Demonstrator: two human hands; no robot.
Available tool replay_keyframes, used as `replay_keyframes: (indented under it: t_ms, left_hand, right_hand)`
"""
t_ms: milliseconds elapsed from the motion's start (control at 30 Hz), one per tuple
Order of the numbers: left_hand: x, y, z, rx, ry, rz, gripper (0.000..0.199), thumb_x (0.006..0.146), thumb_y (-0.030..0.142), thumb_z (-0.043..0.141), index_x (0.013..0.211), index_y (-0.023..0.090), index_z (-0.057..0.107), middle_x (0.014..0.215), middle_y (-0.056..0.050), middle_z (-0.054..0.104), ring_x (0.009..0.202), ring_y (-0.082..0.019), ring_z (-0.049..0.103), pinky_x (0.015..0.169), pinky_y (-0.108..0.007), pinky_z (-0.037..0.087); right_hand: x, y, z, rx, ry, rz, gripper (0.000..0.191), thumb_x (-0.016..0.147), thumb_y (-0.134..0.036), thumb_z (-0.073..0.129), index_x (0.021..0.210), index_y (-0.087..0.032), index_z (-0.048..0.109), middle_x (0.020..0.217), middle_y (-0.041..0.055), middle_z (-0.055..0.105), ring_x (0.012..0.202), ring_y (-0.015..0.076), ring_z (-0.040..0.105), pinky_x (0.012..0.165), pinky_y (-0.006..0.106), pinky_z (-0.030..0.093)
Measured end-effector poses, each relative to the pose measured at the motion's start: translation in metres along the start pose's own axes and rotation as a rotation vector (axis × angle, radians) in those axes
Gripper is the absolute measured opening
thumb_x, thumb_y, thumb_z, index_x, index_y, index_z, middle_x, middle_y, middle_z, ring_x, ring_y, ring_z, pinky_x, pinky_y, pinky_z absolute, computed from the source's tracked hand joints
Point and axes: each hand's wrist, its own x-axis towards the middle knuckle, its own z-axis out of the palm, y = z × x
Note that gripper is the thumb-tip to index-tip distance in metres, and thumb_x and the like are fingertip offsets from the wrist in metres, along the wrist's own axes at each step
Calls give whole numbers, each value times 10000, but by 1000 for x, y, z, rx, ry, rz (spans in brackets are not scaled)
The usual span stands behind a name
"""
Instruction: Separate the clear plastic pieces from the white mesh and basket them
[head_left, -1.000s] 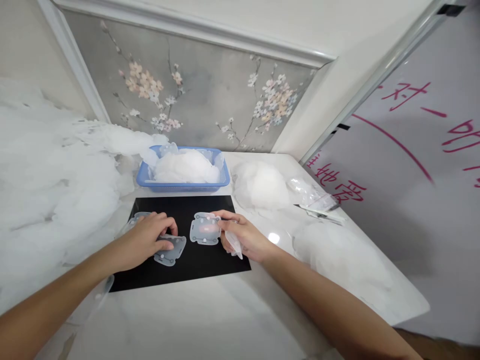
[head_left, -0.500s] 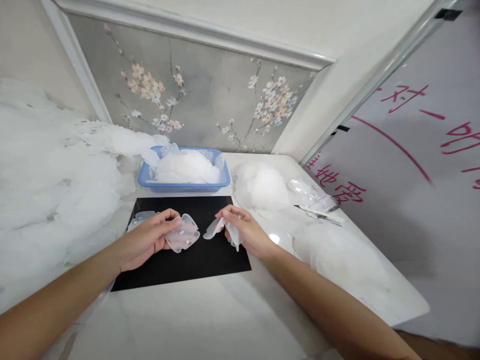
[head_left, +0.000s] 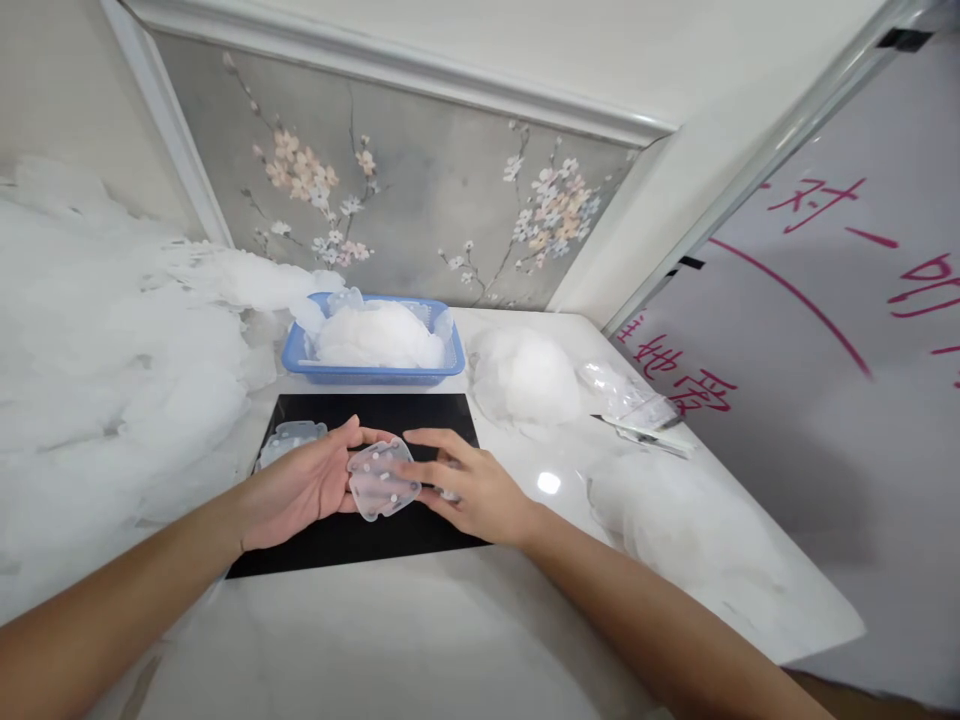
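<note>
A thin translucent plastic piece (head_left: 384, 484) with rounded lobes and small white studs rests on the fingers of my left hand (head_left: 311, 492), palm turned up and thumb raised off it. From the right, my right hand (head_left: 472, 490) reaches over the piece with its fingers at the piece's right edge. Something pale and translucent shows among the right hand's curled fingers, mostly hidden. Both hands are above a black mat (head_left: 375, 558). Several similar translucent pieces (head_left: 292, 438) lie on the mat's left side, partly behind my left wrist.
Behind the mat stands a blue basket (head_left: 375, 378) filled with translucent pieces. A large heap of them (head_left: 112, 400) rises at the left. More piles (head_left: 525, 375) sit right of the basket and at the table's right (head_left: 690, 530), near a clear bag (head_left: 626, 395). A whiteboard (head_left: 810, 450) borders the right side.
My hands have come together, the right one moving left to the piece. My left hand has opened from a pinch to a palm-up hold. The folded piece in my right hand is now mostly hidden.
</note>
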Motion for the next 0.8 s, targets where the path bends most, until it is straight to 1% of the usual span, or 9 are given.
replay_keyframes:
  t_ms: [67,167,233,300,433,567,667,733,800]
  left_hand:
    - [-1,2,-1,145,25,14,514,930,637,463,1206,231,616,1224,-119,693,1107,-310,663,952,-452,495]
    - [-6,13,-14,669,210,124,516,886,638,528,1250,286,628,1300,-100,664,1164,-321,615,991,-431,470]
    - [-13,21,-30,1085,374,204,454,842,570,610,1212,314,665,1318,-73,646,1214,-340,569,1023,-423,440]
    - [-21,29,-49,1309,467,189,438,828,505,600,1209,301,676,1287,-76,641,1179,-357,584,966,-419,466]
    - [-27,34,-72,1438,465,102,478,785,381,575,1239,255,654,1229,-96,648,1130,-368,602,904,-431,474]
    - [-19,35,-72,1422,507,113,474,720,349,617,1178,244,676,1136,-100,664,1117,-376,594,880,-435,469]
    - [-15,38,-69,1422,544,58,496,693,329,653,1178,227,670,930,-56,652,915,-326,633,757,-383,478]
    - [-16,39,-69,1457,563,63,406,744,335,640,1130,216,677,781,-9,603,802,-277,611,688,-334,446]
    - [-16,40,-71,1494,585,103,226,812,348,604,964,205,691,708,6,558,773,-252,577,670,-308,405]
  right_hand:
    - [1,-6,0,147,-4,66,144,948,-199,552,1026,-246,664,1331,104,613,868,170,666,741,324,549]
    - [4,-11,-3,453,88,447,169,943,-374,594,885,-222,641,954,59,721,715,162,649,624,288,513]
    - [6,-10,-5,644,150,696,266,899,-478,638,848,-217,616,674,-6,640,538,132,563,498,248,438]
    - [8,-8,-6,830,178,833,325,814,-521,717,859,-215,621,547,-50,550,441,111,481,421,224,371]
    - [12,-3,-9,1040,165,967,375,687,-457,824,923,-208,672,509,-59,542,407,106,460,376,219,333]
    - [11,-1,-10,1122,170,990,358,699,-416,813,959,-211,677,523,-55,561,415,108,476,378,221,323]
    - [10,1,-10,1159,164,984,346,706,-399,804,965,-213,671,514,-56,559,406,106,469,377,220,317]
    - [10,1,-10,1164,167,988,342,697,-388,810,954,-211,670,509,-56,559,409,107,470,377,219,321]
    - [11,0,-10,1161,170,990,341,687,-382,817,941,-210,671,521,-53,567,418,107,475,379,218,332]
